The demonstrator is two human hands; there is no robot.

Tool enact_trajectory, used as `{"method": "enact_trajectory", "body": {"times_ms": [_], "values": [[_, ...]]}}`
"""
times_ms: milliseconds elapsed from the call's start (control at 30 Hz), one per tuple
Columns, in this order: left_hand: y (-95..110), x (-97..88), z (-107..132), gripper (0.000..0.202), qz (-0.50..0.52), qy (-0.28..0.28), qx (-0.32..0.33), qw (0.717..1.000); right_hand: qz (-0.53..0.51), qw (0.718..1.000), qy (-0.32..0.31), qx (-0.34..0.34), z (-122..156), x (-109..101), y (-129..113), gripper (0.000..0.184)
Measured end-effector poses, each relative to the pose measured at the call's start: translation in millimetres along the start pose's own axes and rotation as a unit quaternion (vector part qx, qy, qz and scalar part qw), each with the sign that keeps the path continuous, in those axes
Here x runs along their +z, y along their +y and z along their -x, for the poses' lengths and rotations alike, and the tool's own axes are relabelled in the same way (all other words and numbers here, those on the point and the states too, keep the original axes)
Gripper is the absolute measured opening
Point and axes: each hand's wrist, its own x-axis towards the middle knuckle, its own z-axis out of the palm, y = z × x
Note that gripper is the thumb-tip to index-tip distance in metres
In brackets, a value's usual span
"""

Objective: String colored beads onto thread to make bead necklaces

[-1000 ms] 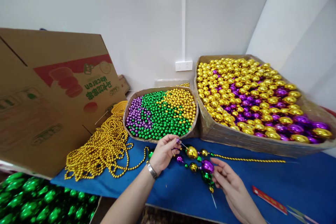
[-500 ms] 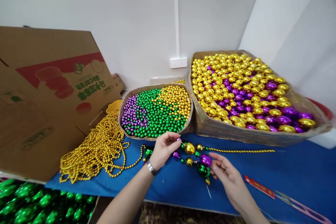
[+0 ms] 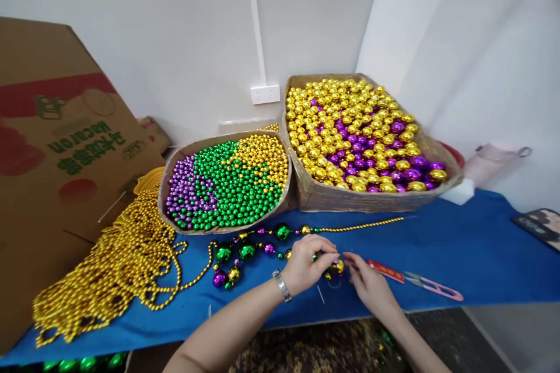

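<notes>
My left hand (image 3: 308, 265), with a watch at the wrist, is closed in a pinch on what looks like a small purple bead, mostly covered by the fingertips. Fingertip to fingertip with it, my right hand (image 3: 371, 285) is also pinched; what it grips is too small to make out. Just below the fingers hangs a large gold bead (image 3: 338, 267) of the bead necklace. The rest of that strand, with green beads (image 3: 247, 252), purple and gold ones, lies to the left on the blue cloth (image 3: 280, 309). A thin white stick (image 3: 321, 295) lies below my hands.
A box of small purple, green and gold beads (image 3: 236, 186) stands behind my hands. Right of it is a bigger box of gold and purple balls (image 3: 359, 140). Gold bead chains (image 3: 114, 262) pile up at left by a carton (image 3: 79, 140). Pink-handled snips (image 3: 437, 288) lie right.
My hands have come together, fingertips nearly meeting, from wider apart. More of the necklace shows at left on the cloth. The view has swung to the right.
</notes>
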Motion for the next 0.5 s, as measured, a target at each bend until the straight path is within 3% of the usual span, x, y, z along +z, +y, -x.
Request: {"method": "enact_trajectory", "body": {"times_ms": [133,300,500], "values": [[30,-5.8,-17,0.012,-0.056,-0.013,0.057,0.997,0.058,0.997,0.026,-0.053,0,-19,-33,0.033],[65,-11.1,-37,0.015,-0.023,-0.001,0.095,0.995,0.130,0.969,-0.016,-0.209,-3,-21,-77,0.028],[52,-3.9,-41,0.019,0.104,0.086,0.009,0.991,0.108,0.973,-0.052,-0.199,-1,-13,-82,0.022]]}}
